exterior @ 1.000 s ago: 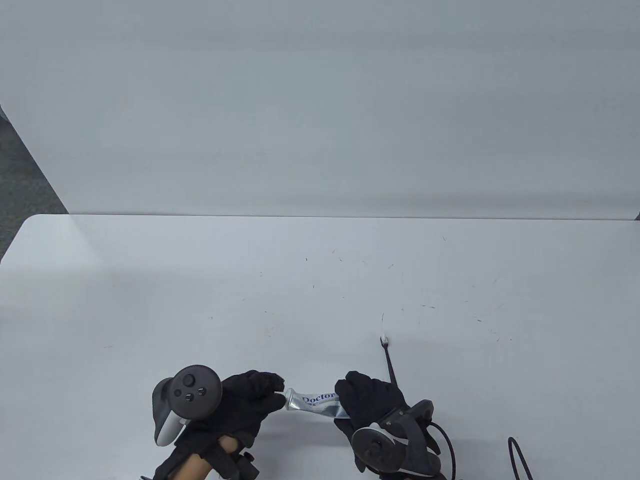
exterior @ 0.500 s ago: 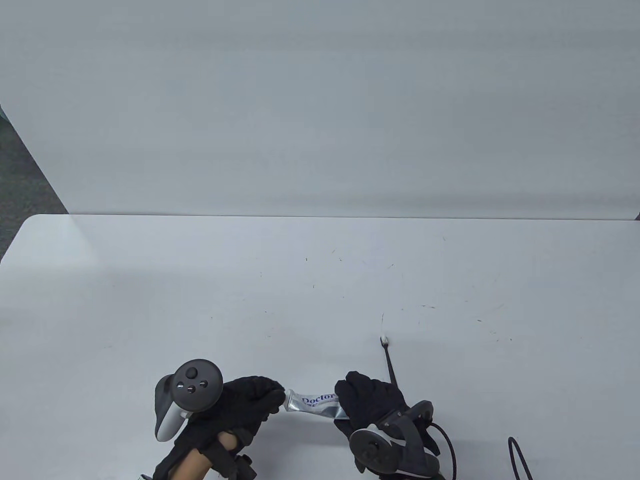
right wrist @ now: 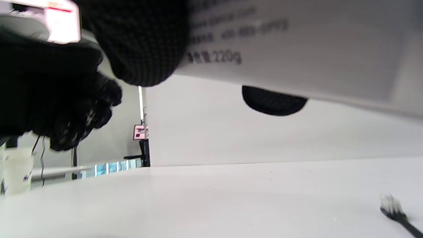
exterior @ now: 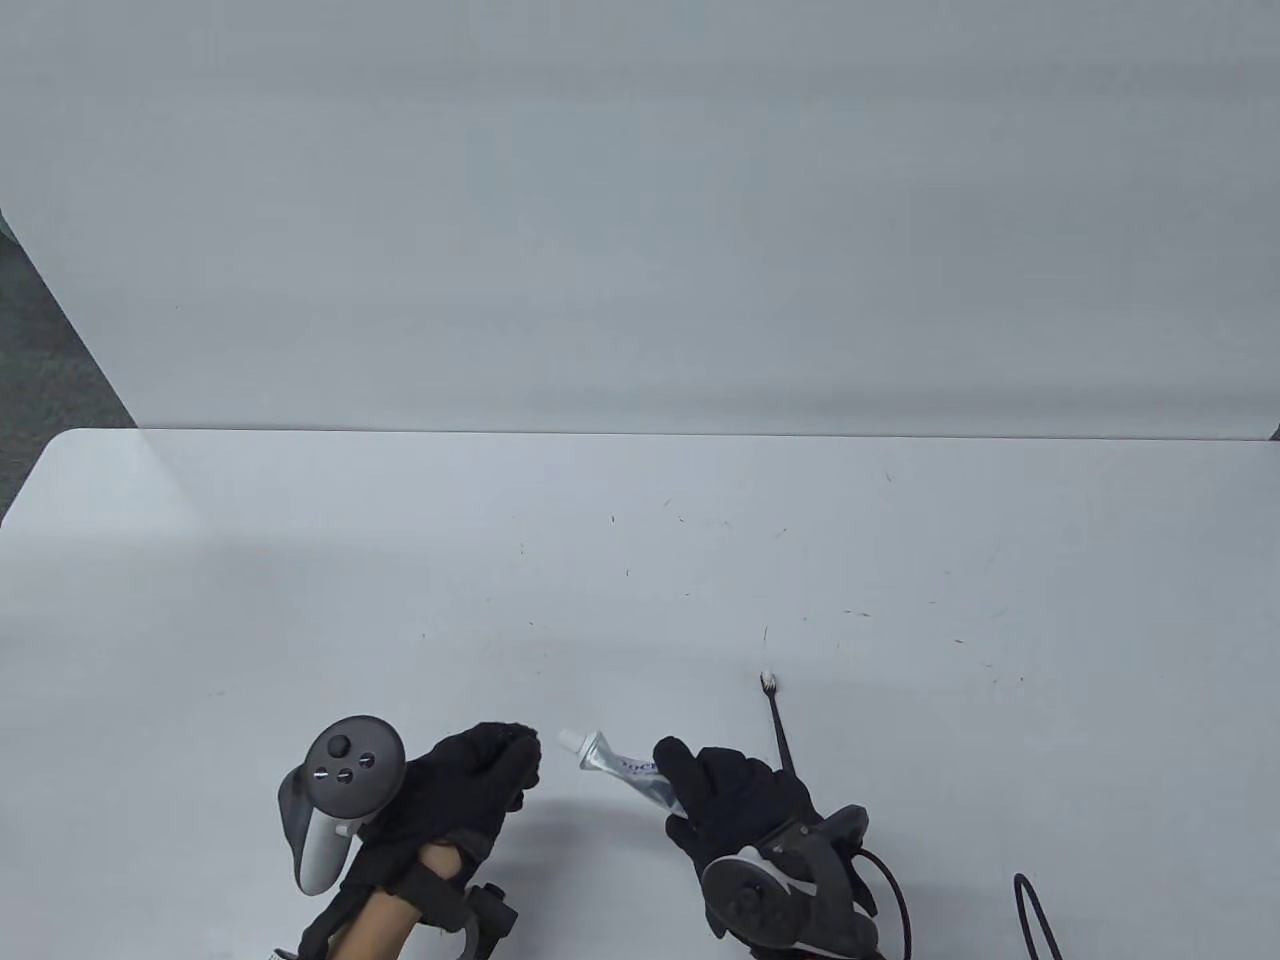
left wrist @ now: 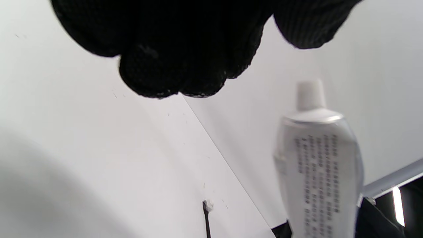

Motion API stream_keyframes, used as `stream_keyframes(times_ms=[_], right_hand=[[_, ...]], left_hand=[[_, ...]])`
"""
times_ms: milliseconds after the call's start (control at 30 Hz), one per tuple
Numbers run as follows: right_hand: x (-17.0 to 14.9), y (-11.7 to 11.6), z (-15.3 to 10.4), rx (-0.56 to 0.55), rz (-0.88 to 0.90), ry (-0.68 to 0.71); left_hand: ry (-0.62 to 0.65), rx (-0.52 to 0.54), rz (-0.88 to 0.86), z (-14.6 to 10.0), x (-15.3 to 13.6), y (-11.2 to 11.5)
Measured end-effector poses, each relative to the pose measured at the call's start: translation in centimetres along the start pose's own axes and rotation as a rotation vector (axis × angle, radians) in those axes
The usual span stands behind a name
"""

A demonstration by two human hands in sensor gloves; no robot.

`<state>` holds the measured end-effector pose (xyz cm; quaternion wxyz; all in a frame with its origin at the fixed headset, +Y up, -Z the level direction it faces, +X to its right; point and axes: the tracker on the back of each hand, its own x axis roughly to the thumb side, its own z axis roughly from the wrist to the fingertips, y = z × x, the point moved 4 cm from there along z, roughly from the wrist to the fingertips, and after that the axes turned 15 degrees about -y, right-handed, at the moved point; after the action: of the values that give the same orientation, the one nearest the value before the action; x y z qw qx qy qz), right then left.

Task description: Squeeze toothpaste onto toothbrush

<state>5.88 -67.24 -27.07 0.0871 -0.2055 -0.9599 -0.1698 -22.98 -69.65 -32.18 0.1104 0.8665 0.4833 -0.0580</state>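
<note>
A silver toothpaste tube (exterior: 625,765) is gripped by the right hand (exterior: 735,800), nozzle exposed; the left hand (exterior: 470,790) is curled, contents unclear. Paste may spill before the table-lying toothbrush (exterior: 778,718) is reached

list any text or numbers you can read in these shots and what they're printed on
"220g", after a few blurred characters: on the toothpaste tube in the right hand, right wrist view.
Lines above it on the tube: too blurred; one seems to be a phone number.
Blue lettering on the tube, table view: partly under the fingers, unreadable.
Columns of small print on the tube, left wrist view: too blurred.
Toothbrush: no text visible.
</note>
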Motion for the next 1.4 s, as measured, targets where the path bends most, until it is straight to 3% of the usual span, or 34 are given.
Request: stream_keyframes(times_ms=[100,267,433,567,733,900,1100,1200,1400], right_hand=[[-2.1,0.1,0.8,0.074,0.167,-0.117],[-3.0,0.0,2.3,0.098,0.237,-0.257],[-4.9,-4.8,4.8,0.372,0.267,-0.611],[-5.9,-8.4,5.9,0.410,0.221,-0.766],[-4.8,-11.1,6.6,0.434,0.129,-0.787],[-3.3,-12.4,7.1,0.427,0.077,-0.757],[-1.9,-13.0,7.4,0.501,-0.113,-0.660],[-1.1,-13.2,7.5,0.536,-0.302,-0.592],[-0.8,-12.2,7.8,0.520,-0.345,-0.581]], left_hand=[[-0.038,0.035,-0.020,0.5,-1.0,-1.1],[-0.061,0.029,-0.059,0.9,-1.8,-1.7],[-0.064,0.036,-0.097,1.0,-2.2,-2.2],[-0.068,0.044,-0.105,1.0,-2.4,-2.4],[-0.059,0.033,-0.115,0.9,-2.2,-2.3],[-0.045,0.035,-0.110,0.7,-1.9,-2.3],[-0.046,0.024,-0.110,0.8,-1.9,-2.1],[-0.045,0.016,-0.113,0.7,-1.9,-2.0],[-0.041,0.016,-0.108,0.8,-1.9,-2.0]])
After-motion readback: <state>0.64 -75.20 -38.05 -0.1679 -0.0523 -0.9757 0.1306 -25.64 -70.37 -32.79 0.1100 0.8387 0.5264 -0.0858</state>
